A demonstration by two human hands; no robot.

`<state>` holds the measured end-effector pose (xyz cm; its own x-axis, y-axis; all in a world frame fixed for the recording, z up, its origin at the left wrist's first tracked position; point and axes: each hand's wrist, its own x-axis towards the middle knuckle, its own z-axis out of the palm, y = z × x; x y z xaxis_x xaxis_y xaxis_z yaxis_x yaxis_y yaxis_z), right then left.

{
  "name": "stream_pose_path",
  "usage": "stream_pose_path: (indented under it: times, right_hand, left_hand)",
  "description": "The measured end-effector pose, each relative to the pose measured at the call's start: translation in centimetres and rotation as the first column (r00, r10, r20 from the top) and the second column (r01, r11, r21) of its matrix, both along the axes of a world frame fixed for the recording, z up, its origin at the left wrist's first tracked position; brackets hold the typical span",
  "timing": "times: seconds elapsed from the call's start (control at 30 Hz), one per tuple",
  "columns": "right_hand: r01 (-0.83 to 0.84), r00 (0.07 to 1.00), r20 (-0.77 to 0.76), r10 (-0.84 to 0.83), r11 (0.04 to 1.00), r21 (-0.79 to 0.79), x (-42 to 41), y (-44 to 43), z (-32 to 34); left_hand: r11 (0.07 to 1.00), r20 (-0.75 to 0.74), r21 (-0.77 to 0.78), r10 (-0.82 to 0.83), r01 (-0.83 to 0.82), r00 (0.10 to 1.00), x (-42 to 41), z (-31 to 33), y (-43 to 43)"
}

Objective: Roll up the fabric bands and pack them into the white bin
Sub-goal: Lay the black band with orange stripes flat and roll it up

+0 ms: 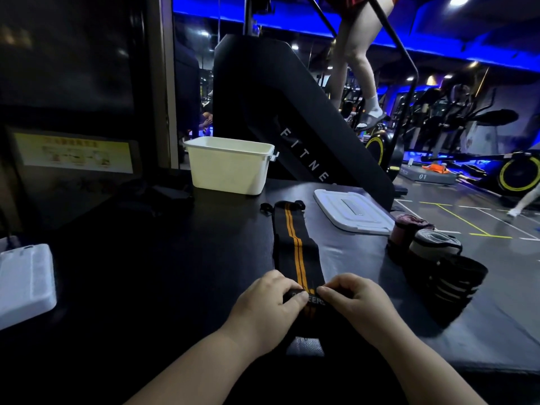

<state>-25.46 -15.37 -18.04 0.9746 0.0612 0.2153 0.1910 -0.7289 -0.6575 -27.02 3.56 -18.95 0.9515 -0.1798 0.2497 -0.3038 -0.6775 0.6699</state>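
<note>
A long black fabric band (295,247) with two orange stripes lies flat on the dark table, running away from me toward the white bin (229,168). My left hand (266,305) and my right hand (355,302) pinch the band's near end, where white lettering shows, fingers curled over its edge. The bin stands open at the far side of the table. Three rolled bands sit at the right edge: a reddish one (406,229), a grey one (432,244) and a black striped one (455,283).
The bin's white lid (350,210) lies flat right of the band's far end. A white flat box (24,282) rests at the table's left edge. Behind the table stands a black stair machine (263,112) with a person on it; gym bikes fill the right background.
</note>
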Motion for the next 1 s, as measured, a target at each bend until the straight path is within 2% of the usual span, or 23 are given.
stream_pose_path:
  times: [0.17, 0.33, 0.47, 0.57, 0.67, 1.0]
  right_hand:
    - [0.032, 0.995, -0.098, -0.017, 0.988, 0.149, 0.4, -0.6, 1.0]
    - [0.074, 0.987, -0.146, -0.068, 0.997, 0.032, 5.1, -0.6, 1.9]
    - [0.100, 0.937, -0.344, -0.057, 0.989, 0.110, 8.7, 0.4, 2.0]
    - [0.179, 0.902, -0.421, -0.098, 0.971, 0.157, 10.4, 0.9, 2.1]
    - [0.202, 0.904, -0.412, -0.115, 0.964, 0.175, 11.4, 1.2, 2.4]
    - [0.110, 0.885, -0.464, -0.037, 0.985, 0.132, 13.3, 1.6, 1.9]
  left_hand:
    - [0.999, 0.009, 0.042, -0.010, 0.010, 1.000, -0.1, 0.1, -0.1]
    - [0.999, -0.008, 0.053, -0.010, 0.011, 1.000, -0.1, 0.2, -0.1]
    - [0.998, -0.016, 0.060, -0.008, 0.009, 1.000, -0.1, 0.3, -0.1]
    - [0.998, -0.036, 0.066, -0.004, 0.006, 0.999, -0.1, 0.4, -0.1]
    - [0.998, -0.057, 0.065, 0.000, 0.004, 0.998, -0.2, 0.5, -0.1]
    - [0.997, -0.072, 0.078, -0.012, 0.017, 0.997, -0.1, 0.6, -0.1]
